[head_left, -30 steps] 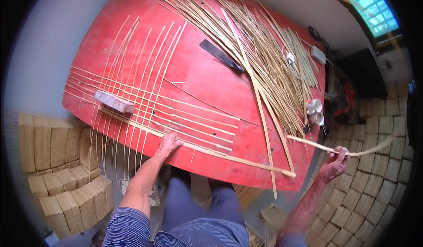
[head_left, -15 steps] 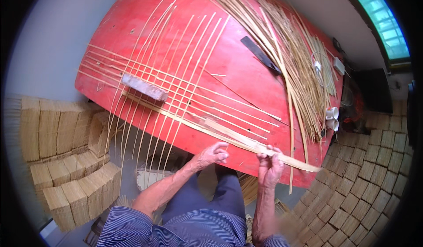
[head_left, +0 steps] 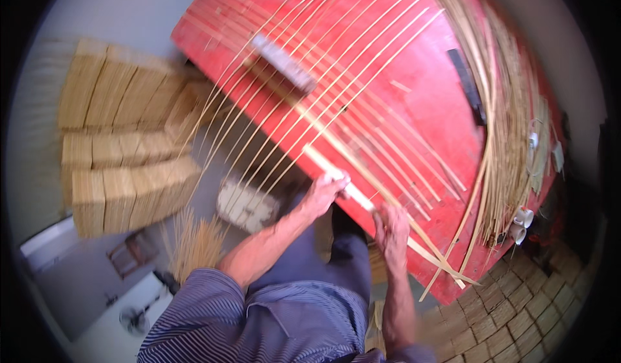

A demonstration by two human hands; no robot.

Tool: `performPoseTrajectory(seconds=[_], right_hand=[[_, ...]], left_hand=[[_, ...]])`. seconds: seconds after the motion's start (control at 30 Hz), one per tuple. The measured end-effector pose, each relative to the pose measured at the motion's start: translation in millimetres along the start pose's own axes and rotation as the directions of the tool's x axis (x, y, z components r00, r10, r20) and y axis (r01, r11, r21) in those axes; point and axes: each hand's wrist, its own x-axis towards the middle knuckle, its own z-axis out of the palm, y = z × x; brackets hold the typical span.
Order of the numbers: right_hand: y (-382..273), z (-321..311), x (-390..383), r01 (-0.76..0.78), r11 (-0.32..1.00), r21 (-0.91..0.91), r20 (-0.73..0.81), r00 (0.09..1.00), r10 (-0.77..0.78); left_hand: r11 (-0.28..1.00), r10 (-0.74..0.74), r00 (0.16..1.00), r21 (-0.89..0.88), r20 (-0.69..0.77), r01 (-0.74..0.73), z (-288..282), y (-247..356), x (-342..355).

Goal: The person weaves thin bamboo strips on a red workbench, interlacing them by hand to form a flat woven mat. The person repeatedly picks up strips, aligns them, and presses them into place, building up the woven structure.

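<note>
Head view, from the left: tan stacks (head_left: 123, 149) stand beside the red table (head_left: 427, 98), well apart from the work. Thin strips (head_left: 310, 88) lie fanned over the table, a grey bar (head_left: 283, 62) resting across them, their near ends hanging past the edge. The left hand (head_left: 322, 193) is closed on the wide strip (head_left: 362, 198) at the near edge. The right hand (head_left: 390, 228) sits just right of it on the same strip; whether its fingers wrap it or only press, I cannot tell.

The wide strip runs along the near edge, crossing the thin strips; its long axis goes from far left to near right, its free end pointing toward the near right corner. A loose bundle (head_left: 511, 130) fills the right side.

Risks, as I judge them: the strip could slide sideways and drag the thin strips out of spacing if the hands pull unevenly. Bent too sharply, it could split.
</note>
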Motion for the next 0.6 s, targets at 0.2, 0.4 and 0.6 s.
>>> performPoseTrajectory(seconds=[0.2,0.4,0.6], right_hand=[[45.1,43.9,10.2,-0.442,0.879,0.177,0.612,0.749,0.254],[53.6,78.0,17.1,-0.428,0.899,0.090,0.719,0.653,0.239],[55.2,113.5,17.9,-0.544,0.837,0.061,0.818,0.508,0.271]], left_hand=[[0.988,-0.096,0.994,-0.127,-0.060,0.088,-38.2,5.7,-4.4],[0.312,0.560,0.747,0.927,-0.358,0.210,-148.8,27.5,-0.8],[0.292,0.301,0.921,0.944,-0.246,0.157,-190.4,28.8,16.0]])
